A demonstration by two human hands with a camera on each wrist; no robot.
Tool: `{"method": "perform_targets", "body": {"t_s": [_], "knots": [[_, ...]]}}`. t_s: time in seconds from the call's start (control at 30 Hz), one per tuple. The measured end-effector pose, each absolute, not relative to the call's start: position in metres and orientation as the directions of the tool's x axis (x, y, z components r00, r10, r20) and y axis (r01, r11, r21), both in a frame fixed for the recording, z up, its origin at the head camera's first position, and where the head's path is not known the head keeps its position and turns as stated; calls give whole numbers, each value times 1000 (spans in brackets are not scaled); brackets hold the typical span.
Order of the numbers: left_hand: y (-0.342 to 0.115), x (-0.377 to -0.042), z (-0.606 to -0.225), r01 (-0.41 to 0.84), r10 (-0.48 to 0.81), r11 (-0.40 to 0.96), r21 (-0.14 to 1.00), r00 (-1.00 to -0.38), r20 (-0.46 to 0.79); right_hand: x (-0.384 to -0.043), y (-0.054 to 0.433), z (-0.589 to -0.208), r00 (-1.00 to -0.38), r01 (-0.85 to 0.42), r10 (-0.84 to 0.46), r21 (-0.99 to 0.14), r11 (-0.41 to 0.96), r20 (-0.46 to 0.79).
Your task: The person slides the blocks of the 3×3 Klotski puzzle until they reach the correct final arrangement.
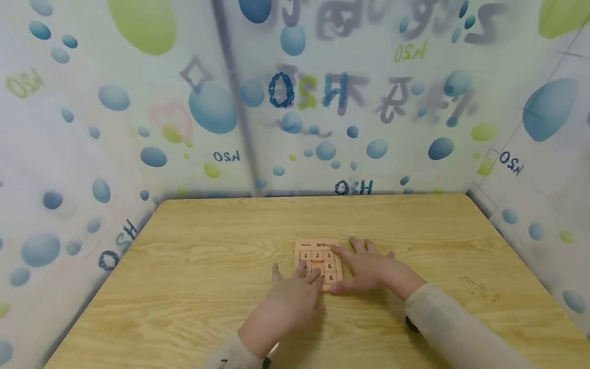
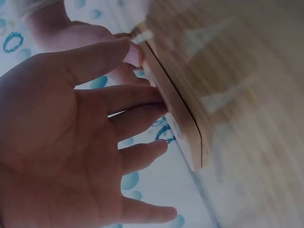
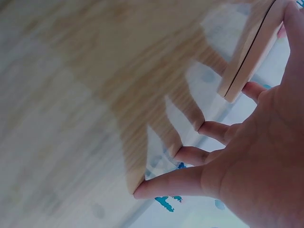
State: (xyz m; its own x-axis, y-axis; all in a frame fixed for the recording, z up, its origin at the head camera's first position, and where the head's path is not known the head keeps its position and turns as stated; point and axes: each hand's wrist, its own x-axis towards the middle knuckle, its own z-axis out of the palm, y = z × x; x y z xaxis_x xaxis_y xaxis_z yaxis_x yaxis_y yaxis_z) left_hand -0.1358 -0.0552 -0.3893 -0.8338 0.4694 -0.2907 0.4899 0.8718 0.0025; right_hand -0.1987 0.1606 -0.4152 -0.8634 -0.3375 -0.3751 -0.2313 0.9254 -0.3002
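Observation:
A small wooden number slide puzzle [image 1: 318,245] lies flat on the table, with tiles 1, 2, 3, 6 and 8 showing in the head view. My left hand [image 1: 292,302] reaches over its lower left part, index and middle fingertips on the tiles, covering some of them. In the left wrist view those two fingers [image 2: 137,107] lie together against the puzzle face, the others spread. My right hand [image 1: 369,269] holds the puzzle's right side between the thumb at the near corner and the index finger near the far corner. Its other fingers [image 3: 171,183] spread onto the table.
The wood-grain table [image 1: 207,241] stretches around the puzzle on all sides. A wall [image 1: 184,154] with blue and green droplets and H2O lettering stands behind the table's far edge and along both sides. A faint stain [image 1: 479,288] marks the table's right part.

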Motion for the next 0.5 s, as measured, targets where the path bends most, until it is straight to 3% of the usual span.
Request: {"method": "perform_targets", "body": {"t_s": [0.23,0.5], "knots": [[-46,-150,-390,511,476,859,-24,-816,-327,-200,162,-416,-862,-224,-332,-300,927,-383],[-47,-146,-395,575,554,817,32,-769,-320,-200,160,-416,-867,-243,-340,-287,927,-364]]}}
